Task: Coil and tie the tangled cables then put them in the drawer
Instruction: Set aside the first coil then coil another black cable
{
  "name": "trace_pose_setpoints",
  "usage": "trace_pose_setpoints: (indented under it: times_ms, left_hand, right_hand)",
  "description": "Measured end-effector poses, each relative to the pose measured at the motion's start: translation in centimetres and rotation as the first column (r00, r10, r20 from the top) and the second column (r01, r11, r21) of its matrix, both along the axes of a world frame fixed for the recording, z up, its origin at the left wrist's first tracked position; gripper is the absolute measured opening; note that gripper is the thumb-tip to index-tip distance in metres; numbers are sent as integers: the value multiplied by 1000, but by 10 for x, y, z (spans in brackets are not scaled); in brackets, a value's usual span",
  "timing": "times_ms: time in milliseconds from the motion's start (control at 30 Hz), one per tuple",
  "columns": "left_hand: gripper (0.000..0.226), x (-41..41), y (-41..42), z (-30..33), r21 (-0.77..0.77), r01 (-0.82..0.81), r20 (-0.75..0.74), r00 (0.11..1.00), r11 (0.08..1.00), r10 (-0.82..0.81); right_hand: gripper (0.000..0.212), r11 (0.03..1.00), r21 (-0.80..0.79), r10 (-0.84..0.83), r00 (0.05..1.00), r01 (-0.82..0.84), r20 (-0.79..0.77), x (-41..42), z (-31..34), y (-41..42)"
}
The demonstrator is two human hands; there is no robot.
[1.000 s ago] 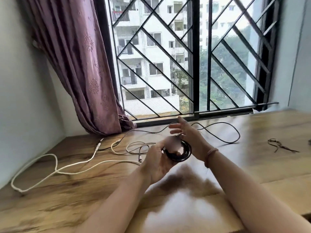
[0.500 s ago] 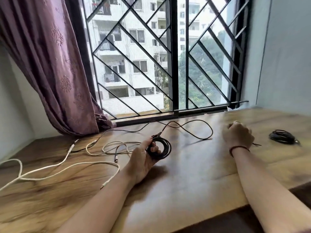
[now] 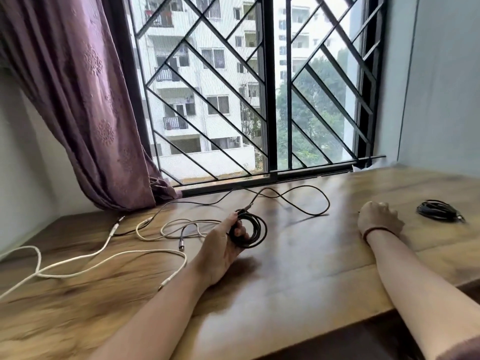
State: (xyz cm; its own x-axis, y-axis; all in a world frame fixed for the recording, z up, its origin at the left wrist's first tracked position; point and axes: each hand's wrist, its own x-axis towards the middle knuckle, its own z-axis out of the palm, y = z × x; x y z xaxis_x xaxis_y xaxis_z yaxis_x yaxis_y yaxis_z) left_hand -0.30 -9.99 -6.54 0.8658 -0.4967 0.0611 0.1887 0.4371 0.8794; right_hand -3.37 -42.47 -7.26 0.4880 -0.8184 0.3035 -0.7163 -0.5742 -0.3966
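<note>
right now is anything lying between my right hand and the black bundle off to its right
Nothing visible does. Only bare wooden table shows between the right hand and the small black bundle. The left hand holds the black coil, whose loose tail loops away on the opposite side of the right hand.

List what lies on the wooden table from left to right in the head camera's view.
White cable → left hand holding the black coil → right hand → black cable bundle.
</note>
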Motion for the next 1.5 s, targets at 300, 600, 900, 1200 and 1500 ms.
trace_pose_setpoints:
  times_ms: [300, 600, 900, 1200, 1500]
  left_hand:
    - [29, -4, 6, 7, -48, -64, 60, 996, 997, 67]
    - [29, 7, 3, 7, -7, -193, 92, 977, 981, 193]
    - [31, 24, 11, 10, -11, -198, 161, 967, 980, 197]
    - [28, 36, 17, 3, 29, -161, 179, 972, 986, 154]
    - [26, 30, 16, 3, 139, -151, 203, 972, 979, 121]
  right_hand:
    - [12, 778, -80, 600, 701, -623, 386, 12, 15, 73]
    - [31, 203, -87, 810, 117, -975, 575, -13, 29, 142]
    - [20, 126, -395, 988, 79, -910, 134, 23, 77, 178]
    - [27, -108, 156, 627, 54, -982, 777, 63, 52, 189]
    - [8, 136, -307, 911, -2, -942, 412, 54, 49, 183]
